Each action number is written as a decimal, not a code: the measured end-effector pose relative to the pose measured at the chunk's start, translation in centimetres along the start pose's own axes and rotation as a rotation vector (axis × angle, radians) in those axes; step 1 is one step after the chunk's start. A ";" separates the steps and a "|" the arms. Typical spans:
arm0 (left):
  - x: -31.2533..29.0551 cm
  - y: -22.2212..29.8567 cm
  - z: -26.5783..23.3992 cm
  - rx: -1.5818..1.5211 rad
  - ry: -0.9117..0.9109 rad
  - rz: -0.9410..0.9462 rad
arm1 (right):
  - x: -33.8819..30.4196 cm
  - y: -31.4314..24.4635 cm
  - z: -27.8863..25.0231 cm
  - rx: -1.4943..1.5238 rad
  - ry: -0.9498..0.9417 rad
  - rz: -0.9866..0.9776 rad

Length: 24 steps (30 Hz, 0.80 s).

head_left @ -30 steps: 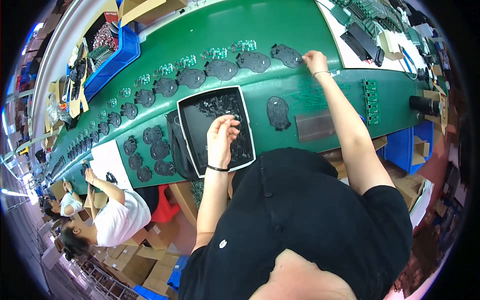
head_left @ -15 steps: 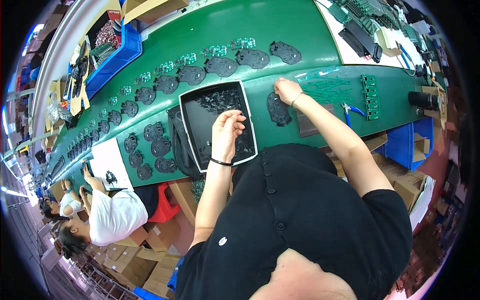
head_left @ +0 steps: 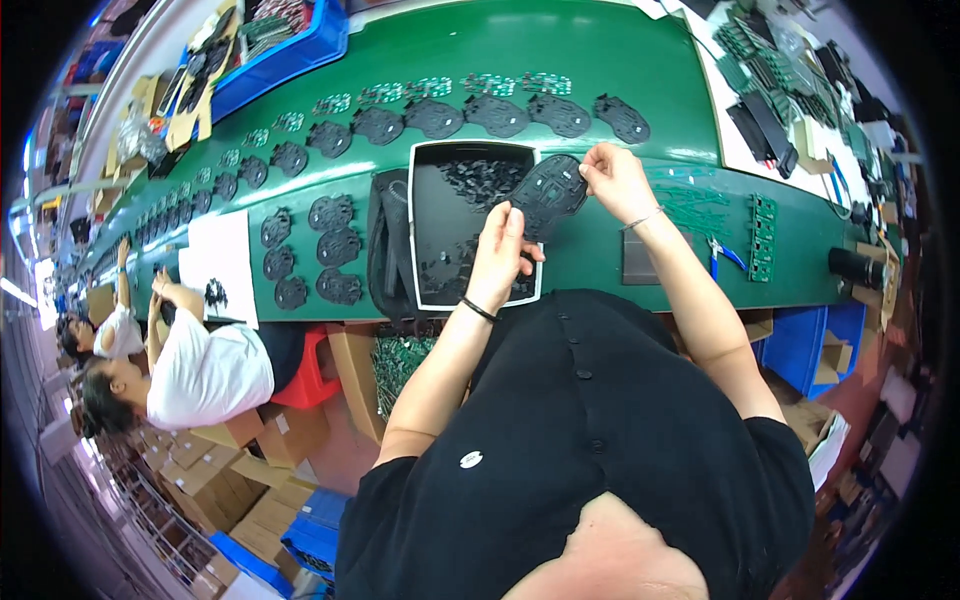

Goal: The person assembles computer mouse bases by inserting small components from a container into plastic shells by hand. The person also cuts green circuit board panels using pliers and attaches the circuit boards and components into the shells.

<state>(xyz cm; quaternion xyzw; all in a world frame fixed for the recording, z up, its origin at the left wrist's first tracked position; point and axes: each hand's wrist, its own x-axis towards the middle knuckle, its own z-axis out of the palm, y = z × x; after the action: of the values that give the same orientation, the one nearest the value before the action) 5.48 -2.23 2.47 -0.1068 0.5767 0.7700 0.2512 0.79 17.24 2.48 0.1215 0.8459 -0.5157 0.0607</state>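
Observation:
A black plastic shell (head_left: 548, 198), rounded at its ends and shaped like a mouse base, is held tilted above the right side of a white-rimmed tray (head_left: 432, 210). Small black pieces (head_left: 475, 183) lie scattered in that tray. My left hand (head_left: 497, 258) grips the shell's near left end between thumb and fingers. At its far right end, my right hand (head_left: 618, 183) pinches the edge. Whether a small piece is also between the left fingers cannot be made out.
Behind the tray, black shells (head_left: 495, 115) form a long row, with green circuit boards (head_left: 490, 84) beyond them. More shells (head_left: 338, 245) lie left of a black bag (head_left: 390, 235). Blue-handled cutters (head_left: 715, 258) and a board panel (head_left: 762, 238) lie right. A co-worker (head_left: 210, 370) sits at left.
The shell has been lifted off the table and carried left to the tray by my right hand. My left hand has come up from over the tray and taken its near end.

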 end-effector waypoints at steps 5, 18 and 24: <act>-0.8 1.1 -1.7 -0.127 0.255 0.198 | -0.5 -2.9 3.1 0.360 -0.185 0.050; -2.1 5.0 -6.6 -0.252 0.300 0.359 | -4.4 2.1 12.4 -1.005 -0.682 -0.737; -1.9 4.6 -6.2 -0.227 0.286 0.318 | -2.6 1.3 8.5 -0.217 -0.548 -0.366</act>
<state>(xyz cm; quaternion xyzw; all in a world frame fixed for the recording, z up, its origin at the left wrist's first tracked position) 3.97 -9.49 5.24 -0.1500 0.5260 0.8367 0.0288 3.40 9.91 -1.91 -0.1822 0.8559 -0.4386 0.2047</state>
